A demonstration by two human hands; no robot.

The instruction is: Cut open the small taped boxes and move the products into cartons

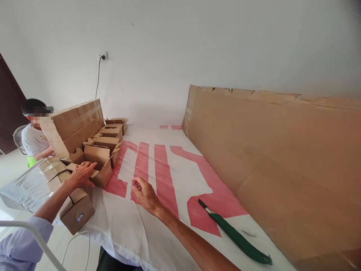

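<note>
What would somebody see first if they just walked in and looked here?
Probably the big red shapes on the white table cover, right in the middle. Next, the huge cardboard sheet leaning along the right side, with a folded green umbrella lying in front of it. On the left stand many small cardboard boxes; the left hand rests on one, the right hand hovers empty, and another person sits behind.

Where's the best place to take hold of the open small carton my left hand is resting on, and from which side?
Probably from above: span the open small carton across its two long side walls near the top rim. The left hand already rests on its near left edge, the lid flaps stand open, and other cartons crowd behind it. The right hand is free.
</note>
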